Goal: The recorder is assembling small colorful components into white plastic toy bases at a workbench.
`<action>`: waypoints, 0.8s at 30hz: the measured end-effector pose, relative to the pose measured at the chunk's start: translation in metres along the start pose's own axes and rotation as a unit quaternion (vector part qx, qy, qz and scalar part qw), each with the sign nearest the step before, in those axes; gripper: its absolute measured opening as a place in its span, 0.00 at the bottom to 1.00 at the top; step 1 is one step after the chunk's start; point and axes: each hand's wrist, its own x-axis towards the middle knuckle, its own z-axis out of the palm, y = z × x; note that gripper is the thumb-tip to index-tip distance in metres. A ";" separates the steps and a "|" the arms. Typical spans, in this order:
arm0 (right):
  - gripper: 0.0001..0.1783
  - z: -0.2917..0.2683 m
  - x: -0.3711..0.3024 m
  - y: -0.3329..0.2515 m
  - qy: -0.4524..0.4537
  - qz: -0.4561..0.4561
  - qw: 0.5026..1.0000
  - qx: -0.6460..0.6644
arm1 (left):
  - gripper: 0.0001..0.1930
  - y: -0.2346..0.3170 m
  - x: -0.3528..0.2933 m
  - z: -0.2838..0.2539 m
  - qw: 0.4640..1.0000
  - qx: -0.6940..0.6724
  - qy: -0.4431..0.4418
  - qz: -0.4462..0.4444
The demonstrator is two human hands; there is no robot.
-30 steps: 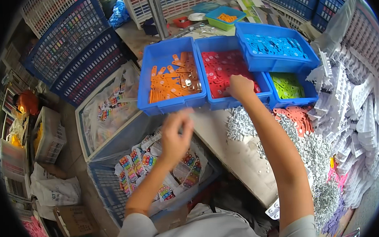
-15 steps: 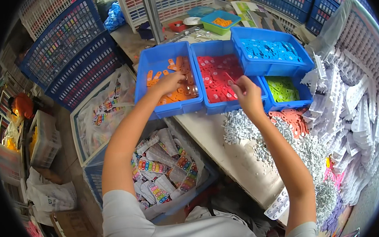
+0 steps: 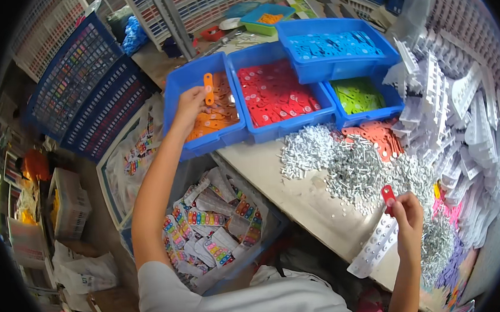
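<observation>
My left hand [image 3: 192, 107] is above the blue bin of orange pieces [image 3: 205, 127]. Its fingers pinch a flat orange plastic bar [image 3: 208, 85] with rounded ends, held upright. Low on the right, my right hand [image 3: 408, 215] grips a small red plastic bar [image 3: 387, 193] between thumb and fingers. Just below that hand, a white perforated strip with studs [image 3: 373, 248] lies at the table's front edge. Beside the orange bin stands a blue bin of red bars [image 3: 275, 94].
A bin of light-blue bars [image 3: 335, 45] overlaps a bin of green bars [image 3: 361, 98]. Silvery screws [image 3: 354, 169] and coral bars [image 3: 377, 137] are heaped on the table [image 3: 274, 174]. White strips [image 3: 459, 120] pile up at right. Below the table, a lined crate holds finished-looking toy xylophones [image 3: 208, 216].
My right hand has left the red bin and moved toward me, carrying a red bar down beside the white strip. My left hand has drawn an orange bar up from its bin.
</observation>
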 end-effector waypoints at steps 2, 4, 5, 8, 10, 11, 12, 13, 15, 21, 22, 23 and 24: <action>0.05 -0.022 -0.021 0.012 0.061 0.005 0.998 0.006 | 0.11 0.035 -0.030 0.025 0.991 -0.119 -0.052 -0.012; 0.04 -0.037 -0.040 0.021 0.122 0.019 0.992 0.003 | 0.11 0.059 -0.065 0.059 0.983 -0.133 -0.128 0.000; 0.04 -0.044 -0.043 0.026 0.117 0.011 0.992 -0.040 | 0.10 0.070 -0.086 0.077 0.977 -0.129 -0.170 0.014; 0.03 -0.048 -0.043 0.029 0.152 0.006 0.975 -0.164 | 0.08 0.078 -0.136 0.129 0.959 -0.082 -0.270 0.007; 0.03 -0.058 -0.043 0.043 0.173 -0.048 0.942 -0.284 | 0.05 0.071 -0.155 0.167 0.943 -0.070 -0.322 -0.035; 0.03 -0.062 -0.041 0.049 0.193 -0.037 0.938 -0.286 | 0.05 0.070 -0.160 0.188 0.936 -0.068 -0.344 -0.032; 0.03 -0.065 -0.037 0.052 0.180 -0.072 0.925 -0.326 | 0.04 0.069 -0.164 0.209 0.924 -0.064 -0.375 -0.032; 0.03 -0.068 -0.034 0.055 0.163 -0.107 0.910 -0.366 | 0.04 0.068 -0.168 0.229 0.913 -0.059 -0.403 -0.033; 0.04 -0.069 -0.029 0.064 0.162 -0.109 0.907 -0.374 | 0.03 0.069 -0.174 0.264 0.902 -0.047 -0.429 0.001; 0.06 -0.062 -0.020 0.079 0.139 -0.107 0.901 -0.396 | 0.06 0.077 -0.179 0.346 0.878 0.081 -0.404 0.245; 0.07 -0.062 -0.020 0.080 0.145 -0.108 0.892 -0.413 | 0.07 0.078 -0.181 0.355 0.875 0.097 -0.387 0.274; 0.08 -0.061 -0.019 0.081 0.151 -0.110 0.882 -0.432 | 0.08 0.079 -0.181 0.363 0.872 0.111 -0.368 0.304; 0.08 -0.061 -0.018 0.083 0.151 -0.109 0.883 -0.431 | 0.10 0.075 -0.178 0.372 0.869 0.112 -0.380 0.296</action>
